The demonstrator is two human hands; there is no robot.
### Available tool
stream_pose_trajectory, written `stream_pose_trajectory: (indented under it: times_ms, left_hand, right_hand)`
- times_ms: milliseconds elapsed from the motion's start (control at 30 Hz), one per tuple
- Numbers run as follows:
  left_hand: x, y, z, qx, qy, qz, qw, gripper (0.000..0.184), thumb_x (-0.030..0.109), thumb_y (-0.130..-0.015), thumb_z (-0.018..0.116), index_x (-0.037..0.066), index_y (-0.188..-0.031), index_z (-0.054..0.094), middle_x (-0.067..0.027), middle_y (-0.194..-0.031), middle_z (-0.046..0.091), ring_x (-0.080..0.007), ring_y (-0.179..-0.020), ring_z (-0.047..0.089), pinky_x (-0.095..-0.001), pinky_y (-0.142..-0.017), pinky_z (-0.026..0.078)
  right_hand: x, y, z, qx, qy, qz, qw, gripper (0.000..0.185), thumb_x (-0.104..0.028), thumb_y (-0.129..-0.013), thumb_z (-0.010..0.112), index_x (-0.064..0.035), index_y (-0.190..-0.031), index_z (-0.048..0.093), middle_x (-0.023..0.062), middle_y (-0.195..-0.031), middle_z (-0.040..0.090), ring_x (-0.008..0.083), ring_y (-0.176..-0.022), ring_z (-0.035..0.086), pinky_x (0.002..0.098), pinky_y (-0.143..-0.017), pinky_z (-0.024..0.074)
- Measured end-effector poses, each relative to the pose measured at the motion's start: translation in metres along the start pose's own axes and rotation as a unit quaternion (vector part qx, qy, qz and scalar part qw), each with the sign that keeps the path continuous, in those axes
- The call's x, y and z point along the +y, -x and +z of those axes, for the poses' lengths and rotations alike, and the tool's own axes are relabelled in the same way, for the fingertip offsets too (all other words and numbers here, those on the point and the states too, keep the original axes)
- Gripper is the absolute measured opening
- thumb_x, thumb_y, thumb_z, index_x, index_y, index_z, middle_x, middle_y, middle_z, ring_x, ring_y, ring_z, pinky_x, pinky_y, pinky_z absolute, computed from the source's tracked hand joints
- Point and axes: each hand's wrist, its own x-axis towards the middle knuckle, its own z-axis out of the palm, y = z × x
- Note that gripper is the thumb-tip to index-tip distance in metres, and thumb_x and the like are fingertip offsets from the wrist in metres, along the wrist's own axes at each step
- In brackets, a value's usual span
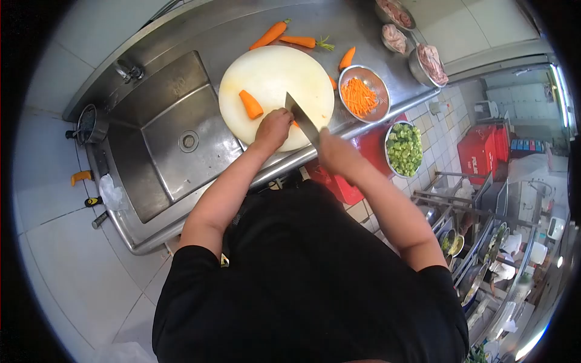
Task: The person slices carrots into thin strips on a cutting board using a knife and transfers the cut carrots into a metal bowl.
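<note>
A large knife (305, 123) is gripped at its handle by my right hand (339, 154), its blade slanting up and left over the round white board (272, 66). My left hand (275, 127) is closed on the board just left of the blade, its fingers pressed on a piece of carrot (295, 124) that is mostly hidden by the hand and the knife. A thick cut carrot (250, 104) lies on the board, up and left of my left hand. Right of the board, a metal colander (383, 100) holds orange carrot strips (359, 97).
Carrots (270, 34) lie behind the board. A sink (145, 175) is on the left. Bowls of raw meat (431, 62) stand at the back right. A bowl of chopped green vegetables (403, 149) sits right of the counter edge. Metal racks and a person (503, 266) are farther right.
</note>
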Motion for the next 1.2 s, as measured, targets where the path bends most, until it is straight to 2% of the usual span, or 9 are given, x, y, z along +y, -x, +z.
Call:
stream_pose_trajectory:
  times_ms: [67, 267, 500, 700, 833, 1033, 1100, 1133, 1200]
  left_hand:
    - [0.004, 0.001, -0.002, -0.031, 0.002, -0.026, 0.999, 0.014, 0.013, -0.091, 0.063, 0.004, -0.100, 0.071, -0.0139, -0.102, 0.067, -0.0343, -0.099, 0.064, -0.0436, -0.087, 0.052]
    - [-0.006, -0.001, -0.001, -0.029, 0.010, -0.014, 0.999, 0.016, 0.015, -0.094, 0.059, 0.004, -0.098, 0.070, -0.0141, -0.099, 0.065, -0.0340, -0.099, 0.063, -0.0445, -0.088, 0.052]
    - [0.002, 0.004, -0.001, -0.020, 0.024, -0.056, 0.998, 0.017, 0.013, -0.093, 0.060, 0.004, -0.102, 0.072, -0.0147, -0.104, 0.067, -0.0348, -0.104, 0.064, -0.0439, -0.089, 0.052]
    - [0.001, -0.004, -0.012, -0.033, -0.005, -0.059, 0.998, 0.014, 0.010, -0.090, 0.064, 0.003, -0.101, 0.072, -0.0144, -0.100, 0.068, -0.0353, -0.097, 0.066, -0.0430, -0.084, 0.053]
    - [0.001, -0.005, -0.009, -0.025, -0.005, -0.071, 0.997, 0.015, 0.010, -0.090, 0.064, 0.003, -0.101, 0.073, -0.0149, -0.101, 0.068, -0.0366, -0.094, 0.067, -0.0438, -0.083, 0.054]
    - [0.002, -0.004, -0.010, -0.037, -0.016, -0.054, 0.998, 0.016, 0.010, -0.090, 0.063, 0.003, -0.101, 0.072, -0.0160, -0.102, 0.067, -0.0367, -0.095, 0.066, -0.0436, -0.084, 0.054]
    - [-0.002, -0.007, -0.010, -0.031, -0.022, -0.053, 0.998, 0.015, 0.010, -0.090, 0.064, 0.003, -0.101, 0.071, -0.0163, -0.101, 0.067, -0.0370, -0.095, 0.066, -0.0436, -0.083, 0.054]
    - [-0.003, -0.006, -0.009, -0.027, -0.022, -0.054, 0.998, 0.014, 0.009, -0.090, 0.064, 0.002, -0.100, 0.071, -0.0163, -0.101, 0.066, -0.0372, -0.094, 0.066, -0.0436, -0.083, 0.054]
    - [-0.002, -0.006, -0.008, -0.021, -0.018, -0.058, 0.998, 0.014, 0.009, -0.090, 0.064, 0.002, -0.100, 0.071, -0.0163, -0.101, 0.066, -0.0374, -0.094, 0.066, -0.0436, -0.082, 0.054]
  right_hand:
    - [0.018, -0.006, 0.038, 0.014, -0.008, 0.000, 1.000, 0.021, -0.009, -0.095, 0.045, 0.0045, -0.111, 0.045, 0.0353, -0.099, 0.068, 0.0463, -0.095, 0.069, 0.0549, -0.083, 0.0543]
    - [-0.004, -0.027, -0.010, 0.019, -0.011, -0.030, 0.999, 0.021, -0.007, -0.093, 0.046, 0.0059, -0.109, 0.049, 0.0347, -0.098, 0.068, 0.0476, -0.096, 0.068, 0.0523, -0.086, 0.0538]
    - [0.021, 0.004, 0.037, 0.024, -0.033, -0.006, 0.999, 0.021, -0.007, -0.093, 0.045, 0.0046, -0.111, 0.045, 0.0360, -0.095, 0.067, 0.0477, -0.094, 0.069, 0.0546, -0.082, 0.0542]
    - [-0.005, -0.025, -0.019, -0.004, -0.031, -0.043, 0.999, 0.024, -0.005, -0.093, 0.046, 0.0067, -0.113, 0.047, 0.0351, -0.101, 0.068, 0.0475, -0.099, 0.068, 0.0533, -0.086, 0.0538]
    - [0.010, 0.009, 0.007, -0.023, -0.043, 0.002, 0.999, 0.024, -0.006, -0.092, 0.047, 0.0058, -0.114, 0.045, 0.0364, -0.101, 0.067, 0.0476, -0.100, 0.068, 0.0533, -0.088, 0.0534]
    - [0.016, -0.025, 0.010, 0.029, -0.066, -0.042, 0.997, 0.028, -0.005, -0.092, 0.046, 0.0069, -0.118, 0.045, 0.0351, -0.101, 0.068, 0.0462, -0.099, 0.069, 0.0525, -0.087, 0.0536]
    - [0.003, -0.024, -0.017, -0.016, -0.044, -0.041, 0.998, 0.031, -0.004, -0.092, 0.046, 0.0071, -0.121, 0.046, 0.0341, -0.102, 0.068, 0.0456, -0.100, 0.069, 0.0518, -0.087, 0.0536]
    - [-0.015, 0.003, -0.048, -0.095, -0.077, 0.017, 0.992, 0.032, -0.006, -0.093, 0.047, 0.0072, -0.122, 0.046, 0.0343, -0.104, 0.068, 0.0453, -0.102, 0.069, 0.0510, -0.089, 0.0536]
    - [0.005, 0.008, -0.016, -0.063, -0.058, 0.000, 0.996, 0.031, -0.007, -0.093, 0.047, 0.0068, -0.121, 0.046, 0.0343, -0.103, 0.068, 0.0453, -0.101, 0.069, 0.0514, -0.088, 0.0538]
